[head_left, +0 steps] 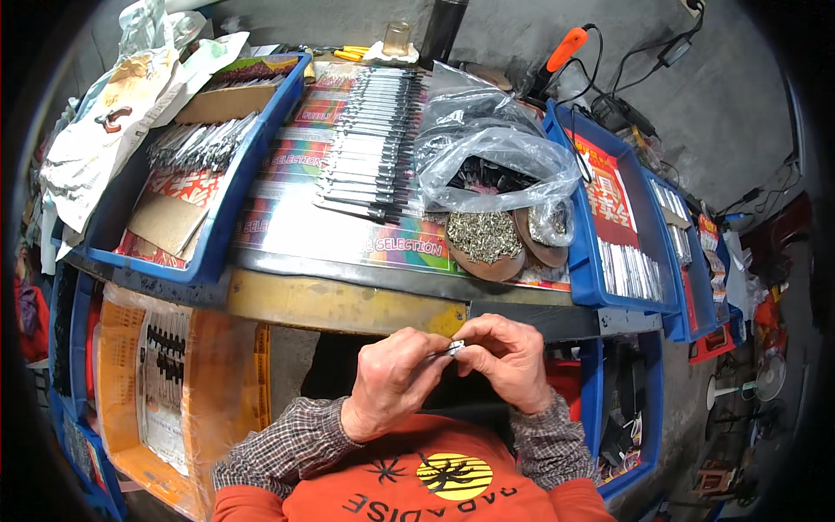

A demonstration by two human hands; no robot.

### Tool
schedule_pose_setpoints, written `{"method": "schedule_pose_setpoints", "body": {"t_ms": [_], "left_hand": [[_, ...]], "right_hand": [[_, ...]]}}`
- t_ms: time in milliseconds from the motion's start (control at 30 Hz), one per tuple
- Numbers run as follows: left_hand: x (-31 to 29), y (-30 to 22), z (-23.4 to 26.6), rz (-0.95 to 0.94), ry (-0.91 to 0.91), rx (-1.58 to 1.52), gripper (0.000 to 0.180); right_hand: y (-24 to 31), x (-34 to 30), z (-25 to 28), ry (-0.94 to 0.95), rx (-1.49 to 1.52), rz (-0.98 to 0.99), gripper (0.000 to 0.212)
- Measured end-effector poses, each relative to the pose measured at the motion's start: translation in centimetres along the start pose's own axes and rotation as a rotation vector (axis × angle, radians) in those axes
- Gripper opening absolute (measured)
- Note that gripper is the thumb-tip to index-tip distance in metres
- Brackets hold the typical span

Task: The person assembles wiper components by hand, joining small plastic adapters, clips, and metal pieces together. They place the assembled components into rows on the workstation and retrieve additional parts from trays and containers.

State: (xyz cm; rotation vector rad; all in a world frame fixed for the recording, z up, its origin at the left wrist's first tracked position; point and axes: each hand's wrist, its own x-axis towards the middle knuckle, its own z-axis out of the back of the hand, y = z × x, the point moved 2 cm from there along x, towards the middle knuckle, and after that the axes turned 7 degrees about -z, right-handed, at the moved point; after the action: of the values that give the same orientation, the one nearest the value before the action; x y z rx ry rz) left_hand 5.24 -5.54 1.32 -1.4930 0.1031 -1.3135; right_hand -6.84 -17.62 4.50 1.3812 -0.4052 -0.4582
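Observation:
In front of my chest, just off the table's near edge, both hands meet on a small, slim silvery piece. My left hand is closed, with its thumb and fingertips pinching one end. My right hand pinches the other end between thumb and bent forefinger. Fingers cover most of the piece, so its exact kind cannot be made out. Beyond the hands, a long row of slim silver and black pen-like parts lies on the table. A round dish heaped with tiny metal parts stands near the front edge.
A clear plastic bag of black parts sits behind the dish. Blue trays of thin metal strips flank the table, one left, one right. Below left is an orange crate. An orange-handled tool stands at the back right.

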Motion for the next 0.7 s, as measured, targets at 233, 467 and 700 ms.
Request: {"method": "schedule_pose_setpoints", "body": {"t_ms": [233,467,700], "left_hand": [[0.4,0.8,1.1,-0.062,0.042,0.14,0.02],[0.8,1.4,2.1,-0.086,0.022,0.164,0.022],[0.6,2.0,2.7,-0.029,0.028,0.162,0.022]], "right_hand": [[4.2,6.0,4.3,-0.263,-0.775,0.29,0.009],[3.9,14.4,8.4,-0.381,-1.22,0.368,0.008],[1.4,18.0,9.5,-0.334,-1.643,0.382,0.02]]}}
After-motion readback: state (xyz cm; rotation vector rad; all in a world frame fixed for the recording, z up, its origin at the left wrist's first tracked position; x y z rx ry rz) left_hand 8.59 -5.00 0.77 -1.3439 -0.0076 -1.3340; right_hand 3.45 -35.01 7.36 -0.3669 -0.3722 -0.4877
